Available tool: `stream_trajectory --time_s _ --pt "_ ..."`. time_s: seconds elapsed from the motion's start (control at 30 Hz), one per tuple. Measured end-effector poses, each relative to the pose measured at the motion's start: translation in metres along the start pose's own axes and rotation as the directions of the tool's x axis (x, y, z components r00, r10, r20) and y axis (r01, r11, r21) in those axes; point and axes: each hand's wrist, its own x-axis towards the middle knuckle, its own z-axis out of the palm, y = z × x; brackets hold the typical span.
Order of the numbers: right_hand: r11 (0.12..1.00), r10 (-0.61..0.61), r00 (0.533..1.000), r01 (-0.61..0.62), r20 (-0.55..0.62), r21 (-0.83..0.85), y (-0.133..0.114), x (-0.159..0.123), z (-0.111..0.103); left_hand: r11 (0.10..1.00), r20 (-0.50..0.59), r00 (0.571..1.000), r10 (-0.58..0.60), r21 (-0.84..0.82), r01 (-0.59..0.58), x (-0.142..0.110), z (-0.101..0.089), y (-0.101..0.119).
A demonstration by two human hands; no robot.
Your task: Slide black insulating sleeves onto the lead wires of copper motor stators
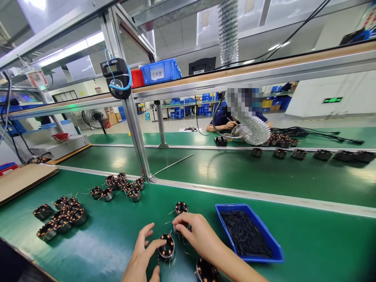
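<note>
The left hand (143,254) pinches a wound coil (167,246) between thumb and forefinger, near the table's front edge; the coil stands upright, its round opening facing the ceiling. Just beside it, the right hand (192,231) closes its fingertips on a second coil (178,229), mostly hidden. A third coil (181,207) stands free just beyond. To the right sits a blue tray (276,252) of dark pieces. Bare green mat (111,235) lies open to the left, before the clusters of coils (63,215).

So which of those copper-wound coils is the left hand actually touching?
The coil at the bottom centre, pinched by the left hand; the right hand covers a different one just behind it.
</note>
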Motion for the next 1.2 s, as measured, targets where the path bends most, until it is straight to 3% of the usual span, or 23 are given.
stream_trajectory --time_s 0.1,0.27,0.37,0.73,1.2 --pt "0.998 0.039 0.999 -0.04 -0.009 -0.043 0.005 0.011 0.007 0.998 0.012 1.0 0.015 0.059 -0.016 0.001 0.006 0.004" --pt "0.995 0.057 0.998 -0.056 0.004 -0.078 0.01 0.015 0.013 0.993 -0.207 0.978 0.011 0.118 0.014 0.006 0.025 0.015" --pt "0.995 0.038 0.999 -0.035 0.028 -0.096 0.009 0.014 0.013 0.995 -0.259 0.965 0.05 0.098 -0.026 0.005 0.032 0.013" --pt "0.993 0.011 0.997 -0.003 0.074 -0.119 0.005 0.012 0.014 0.996 -0.262 0.963 0.059 0.084 -0.038 0.0 0.034 0.006" --pt "0.963 -0.179 0.966 0.211 0.187 -0.169 0.007 0.005 0.015 0.993 -0.361 0.926 0.108 0.089 -0.081 -0.012 0.036 -0.001"
